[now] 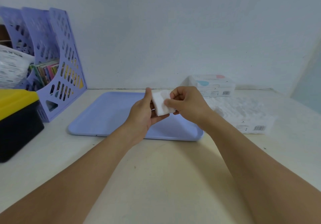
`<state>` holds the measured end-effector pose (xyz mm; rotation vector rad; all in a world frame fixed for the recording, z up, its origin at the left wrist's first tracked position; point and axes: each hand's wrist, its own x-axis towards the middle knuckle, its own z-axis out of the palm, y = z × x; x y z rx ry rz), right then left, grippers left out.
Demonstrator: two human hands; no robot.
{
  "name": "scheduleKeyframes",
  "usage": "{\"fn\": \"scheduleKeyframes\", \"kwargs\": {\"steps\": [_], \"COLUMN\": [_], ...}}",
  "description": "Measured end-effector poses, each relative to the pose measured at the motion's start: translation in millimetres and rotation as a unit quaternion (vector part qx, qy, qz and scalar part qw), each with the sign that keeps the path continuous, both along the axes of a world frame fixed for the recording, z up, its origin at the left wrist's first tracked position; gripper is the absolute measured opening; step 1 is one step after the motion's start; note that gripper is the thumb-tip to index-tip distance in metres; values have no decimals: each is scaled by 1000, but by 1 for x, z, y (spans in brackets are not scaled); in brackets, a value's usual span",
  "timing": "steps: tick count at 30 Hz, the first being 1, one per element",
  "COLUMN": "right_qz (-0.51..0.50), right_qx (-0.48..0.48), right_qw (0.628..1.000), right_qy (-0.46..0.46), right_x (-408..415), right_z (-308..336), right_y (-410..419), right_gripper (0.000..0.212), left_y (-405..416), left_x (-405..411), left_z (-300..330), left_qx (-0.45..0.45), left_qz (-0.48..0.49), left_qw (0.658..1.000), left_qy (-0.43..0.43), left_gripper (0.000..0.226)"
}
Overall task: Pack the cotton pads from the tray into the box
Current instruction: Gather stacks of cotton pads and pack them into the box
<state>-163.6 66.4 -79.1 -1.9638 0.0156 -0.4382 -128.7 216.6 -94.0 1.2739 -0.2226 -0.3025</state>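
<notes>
**Pad stack held over tray, box off to the right**

I see left hand (144, 112) and right hand (185, 104) both pinching the small white stack of square cotton pads (162, 104) above the flat lilac plastic tray (104, 116); clear plastic box (246, 112) sits right; loose pinch could fan the stack, dropping pads short of it.

This looks like a home or office desk corner: a pale worktop (156, 180) against a plain painted wall (173, 32), with lilac perforated magazine files (57, 63) holding booklets (46, 70) and a yellow-lidded black storage box (17, 119) at the left.
</notes>
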Motion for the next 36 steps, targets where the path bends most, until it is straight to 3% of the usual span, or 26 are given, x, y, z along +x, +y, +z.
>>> {"fn": "scheduleKeyframes", "kwargs": {"steps": [3,6,8,10,13,17,22,26,28,31,34,36], "right_qz": [-8,28,87,114,81,123,138,136,166,195,100,47], "right_qx": [22,65,-26,-75,-47,17,49,9,-16,-48,-72,-115], "right_qw": [999,995,990,983,984,985,982,982,981,979,991,990], "right_qy": [-24,-75,-103,-125,-154,-122,-121,-128,-97,-13,55,72], "right_x": [1,-2,-5,-4,-4,-10,-11,-11,-10,-8,1,16], "right_z": [-2,-2,-3,-9,-9,-2,2,-1,-1,-5,-13,-20], "right_y": [4,11,17,26,33,28,26,29,28,23,17,18], "right_gripper": [16,64,92,89,63,92,98,94,100,104,70,46], "left_y": [-4,1,6,9,11,13,16,12,11,20,39,48], "left_x": [-1,-2,-6,-11,-13,-8,-6,-9,-7,10,42,55], "left_z": [-2,4,11,14,13,12,12,11,12,17,11,5], "left_qx": [0,-104,-153,-168,-195,-191,-200,-158,-127,-91,4,12], "left_qz": [-19,-58,-126,-177,-212,-228,-247,-210,-197,-59,148,187], "left_qw": [1000,990,970,955,940,938,929,952,962,989,989,982], "left_qy": [2,78,138,168,184,177,188,155,140,103,-6,-7], "left_gripper": [32,31,33,32,38,33,43,48,34,16,30,33]}}
